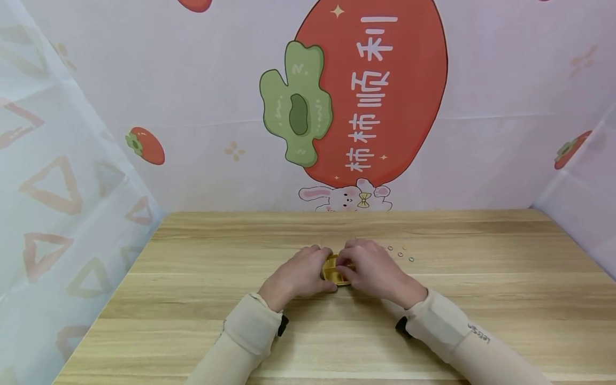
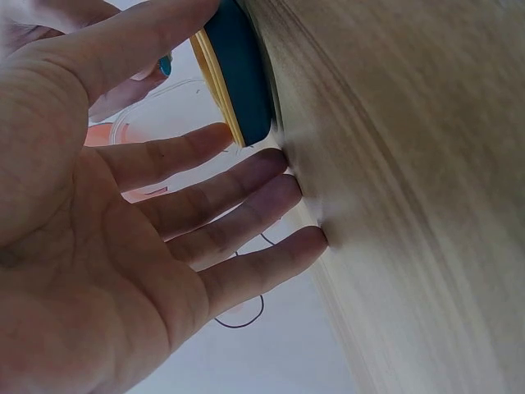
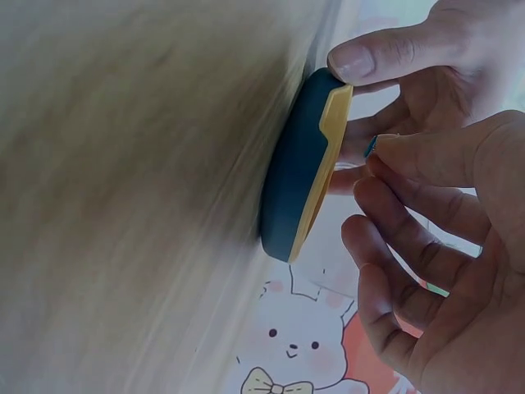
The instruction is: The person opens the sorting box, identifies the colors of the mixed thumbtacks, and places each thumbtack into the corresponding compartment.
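Note:
A small box [image 1: 334, 275] with a yellow, divided inside and a dark teal outer shell [image 3: 293, 168] sits on the wooden table. My left hand [image 1: 300, 271] holds it from the left side, thumb and index finger at opposite ends of its rim. In the left wrist view the other fingers of that hand spread straight, tips at the tabletop. Over the box's open top, my right hand [image 1: 372, 270] pinches a tiny teal piece [image 3: 371, 147] between thumb and index finger. Its remaining fingers curl loosely. Most of the piece is hidden by the fingertips.
Several tiny ring-shaped pieces [image 1: 400, 254] lie on the table [image 1: 216, 256] just beyond and right of my right hand. A printed cloth backdrop [image 1: 207, 101] rises along the table's far edge, with more cloth on both sides.

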`<act>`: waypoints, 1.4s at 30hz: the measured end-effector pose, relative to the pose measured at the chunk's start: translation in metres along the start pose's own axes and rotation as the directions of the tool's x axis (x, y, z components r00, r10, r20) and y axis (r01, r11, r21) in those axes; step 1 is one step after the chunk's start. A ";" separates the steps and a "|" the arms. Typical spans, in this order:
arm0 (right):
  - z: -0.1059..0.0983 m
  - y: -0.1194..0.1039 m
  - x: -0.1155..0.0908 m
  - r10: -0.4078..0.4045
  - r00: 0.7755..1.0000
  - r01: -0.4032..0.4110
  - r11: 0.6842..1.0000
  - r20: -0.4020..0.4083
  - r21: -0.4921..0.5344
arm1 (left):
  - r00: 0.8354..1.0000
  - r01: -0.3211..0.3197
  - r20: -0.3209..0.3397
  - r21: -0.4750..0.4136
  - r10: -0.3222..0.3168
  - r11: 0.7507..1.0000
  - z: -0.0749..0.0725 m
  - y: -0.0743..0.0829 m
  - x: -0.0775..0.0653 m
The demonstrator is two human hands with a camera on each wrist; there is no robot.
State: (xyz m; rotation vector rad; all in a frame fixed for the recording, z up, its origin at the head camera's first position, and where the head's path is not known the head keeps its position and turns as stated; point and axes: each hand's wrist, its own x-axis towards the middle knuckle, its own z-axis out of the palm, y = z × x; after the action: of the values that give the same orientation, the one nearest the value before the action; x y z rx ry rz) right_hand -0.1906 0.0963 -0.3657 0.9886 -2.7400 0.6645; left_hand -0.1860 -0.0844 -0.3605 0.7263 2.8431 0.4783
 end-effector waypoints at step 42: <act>0.005 -0.002 0.000 -0.034 0.999 0.035 0.999 0.017 -0.035 | 0.996 -0.056 0.061 -0.065 0.060 0.996 -0.006 -0.009 0.003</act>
State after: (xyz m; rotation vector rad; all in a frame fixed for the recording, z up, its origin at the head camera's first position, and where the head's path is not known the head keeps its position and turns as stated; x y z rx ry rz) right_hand -0.1896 0.0926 -0.3695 1.0355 -2.7322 0.6031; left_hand -0.1943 -0.0919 -0.3584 0.8000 2.7419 0.5422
